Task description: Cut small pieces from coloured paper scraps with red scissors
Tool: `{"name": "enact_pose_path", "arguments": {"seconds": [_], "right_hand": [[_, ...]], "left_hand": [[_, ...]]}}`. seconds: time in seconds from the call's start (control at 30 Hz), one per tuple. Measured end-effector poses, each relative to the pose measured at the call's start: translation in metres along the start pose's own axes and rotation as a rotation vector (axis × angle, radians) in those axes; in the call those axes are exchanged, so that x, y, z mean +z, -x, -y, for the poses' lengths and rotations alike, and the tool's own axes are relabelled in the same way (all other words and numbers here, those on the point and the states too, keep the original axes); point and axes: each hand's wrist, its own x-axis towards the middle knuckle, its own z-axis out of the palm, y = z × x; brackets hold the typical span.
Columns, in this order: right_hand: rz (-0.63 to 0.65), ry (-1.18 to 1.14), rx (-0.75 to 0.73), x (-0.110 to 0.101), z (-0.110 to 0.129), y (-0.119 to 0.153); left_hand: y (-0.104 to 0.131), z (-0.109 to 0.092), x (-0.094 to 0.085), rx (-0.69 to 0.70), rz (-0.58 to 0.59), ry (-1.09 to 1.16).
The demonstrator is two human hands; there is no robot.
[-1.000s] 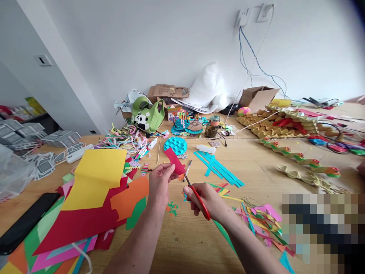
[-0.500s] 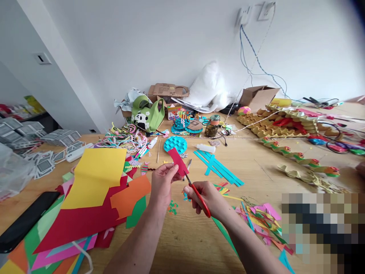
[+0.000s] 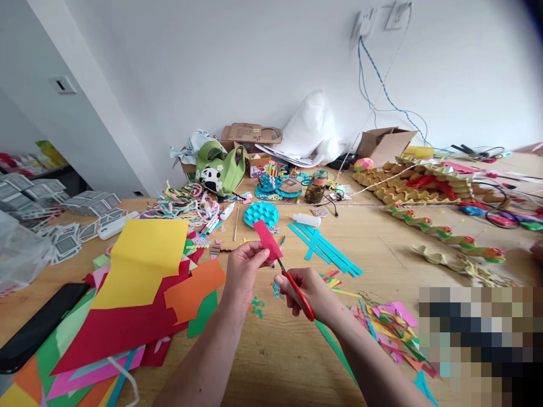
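Red paper strip [image 3: 266,234]: plain, narrow, slanting; held above the counter [image 3: 263,362], lower end at the blades of the scissors [image 3: 300,295]. Change: strip shifted slightly rightward over the last second, now showing narrower; whether turned or trimmed, cannot tell. Reading: paper being fitted to the blades. Left hand [image 3: 244,268]: thumb and fingers pinching strip. Right hand [image 3: 311,285]: curled round scissors' red handles. Beyond: blue disc [image 3: 262,212]. Leftward: yellow sheet [image 3: 139,254].
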Motion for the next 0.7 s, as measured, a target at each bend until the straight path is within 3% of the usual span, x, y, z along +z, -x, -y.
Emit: {"name": "enact_pose_path", "arguments": {"seconds": [0.7], "right_hand": [[-0.001,0.006,-0.011,0.0001,0.0013,-0.0005]], "left_hand": [[0.0011,0.0003,0.0014,-0.009,-0.001,0.03]]}}
